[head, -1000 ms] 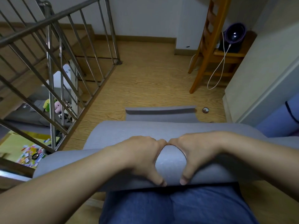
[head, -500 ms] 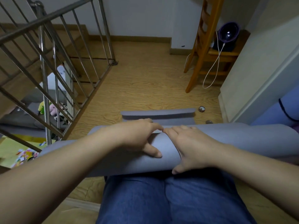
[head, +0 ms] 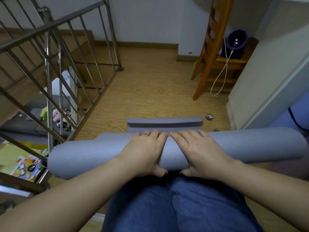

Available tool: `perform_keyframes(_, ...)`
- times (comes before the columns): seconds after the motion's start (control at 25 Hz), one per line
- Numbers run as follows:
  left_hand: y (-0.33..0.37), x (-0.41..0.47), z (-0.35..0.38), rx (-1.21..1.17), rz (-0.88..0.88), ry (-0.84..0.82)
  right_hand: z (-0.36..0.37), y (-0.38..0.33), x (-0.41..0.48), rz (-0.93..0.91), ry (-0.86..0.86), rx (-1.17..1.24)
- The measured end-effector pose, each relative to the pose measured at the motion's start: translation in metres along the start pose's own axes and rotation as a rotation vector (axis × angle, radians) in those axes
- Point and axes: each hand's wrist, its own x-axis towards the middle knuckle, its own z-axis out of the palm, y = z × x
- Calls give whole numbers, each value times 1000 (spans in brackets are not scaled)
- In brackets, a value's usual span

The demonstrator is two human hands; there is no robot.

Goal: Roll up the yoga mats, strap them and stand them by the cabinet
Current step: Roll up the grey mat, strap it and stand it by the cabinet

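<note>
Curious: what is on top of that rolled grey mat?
The left hand and right hand rest together on the grey rolled foam mat. The mat beneath their palms is covered.

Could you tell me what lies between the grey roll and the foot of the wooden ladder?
Head view: beyond the roll, the mat's flat tail, then bare floor up to the ladder.
</note>
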Motion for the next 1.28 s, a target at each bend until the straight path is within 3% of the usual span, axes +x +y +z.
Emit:
perform_keyframes(0.28,-4,-15,-34,-51,46,-9,-56,-3,0,-39,-129,47)
perform_keyframes(0.64,-16,9,-34,-436,-38,-551,-39,11,27,26,-581,442)
perform_keyframes(0.72,-13,9,-37,-312,-13,-471,-37,19,36,26,-651,524)
perform_keyframes(0.84,11,-6,-28,50,54,-168,-35,28,49,5,-727,608)
perform_keyframes(0.96,30,-20,-6,145,-27,-57,-31,31,60,15,-785,629)
perform_keyframes(1.04,28,-19,3,125,-68,-28,-33,32,59,19,-769,631)
perform_keyframes(1.12,26,-17,7,88,-78,11,-37,29,46,22,-640,559)
perform_keyframes(1.28,18,-10,7,32,-72,41,-25,0,0,26,-257,64)
